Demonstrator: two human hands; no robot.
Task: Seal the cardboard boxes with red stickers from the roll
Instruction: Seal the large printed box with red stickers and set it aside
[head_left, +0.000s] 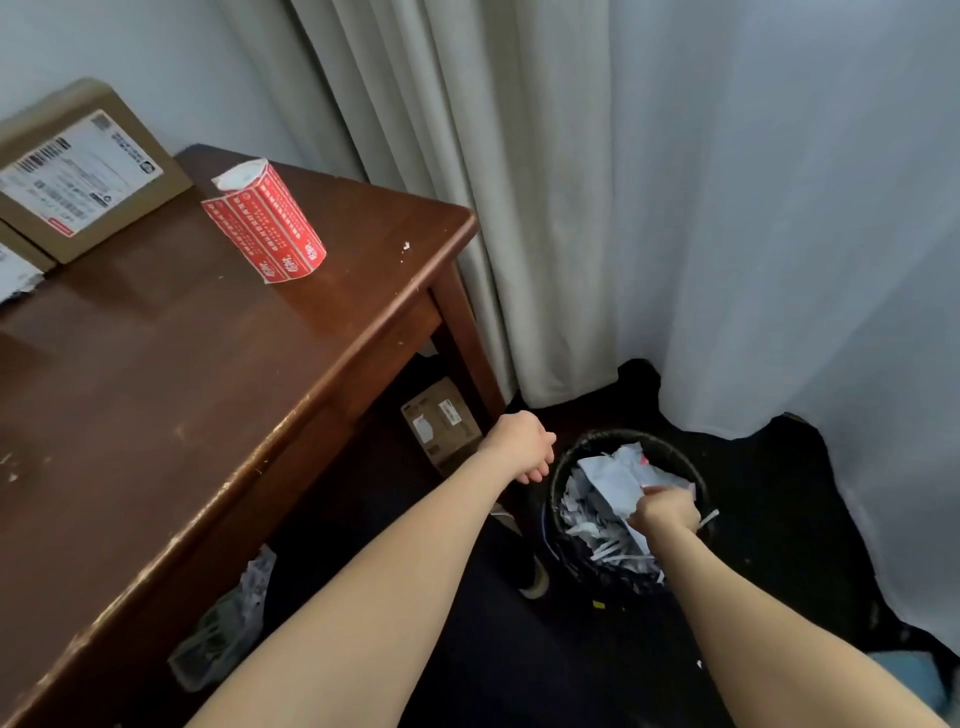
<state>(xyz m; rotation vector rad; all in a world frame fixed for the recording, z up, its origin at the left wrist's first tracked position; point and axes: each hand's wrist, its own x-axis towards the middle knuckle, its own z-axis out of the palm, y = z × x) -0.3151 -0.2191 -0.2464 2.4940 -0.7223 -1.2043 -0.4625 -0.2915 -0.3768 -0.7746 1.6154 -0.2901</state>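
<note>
A roll of red stickers (265, 221) lies on its side on the brown wooden table (156, 389), near the far right corner. A cardboard box (88, 171) with a white shipping label sits at the table's back left. A second box (15, 260) is partly cut off at the left edge. My right hand (665, 509) reaches down into a black waste bin (563, 483) on the floor, fingers closed on white paper scraps. My left hand (524, 447) hangs loosely curled beside the bin's left rim, holding nothing that I can see.
The bin is full of white paper scraps (608, 499). Another cardboard box (441, 423) lies on the dark floor under the table by its leg. A crumpled plastic bag (223, 629) lies below the table edge. Curtains (519, 182) hang behind.
</note>
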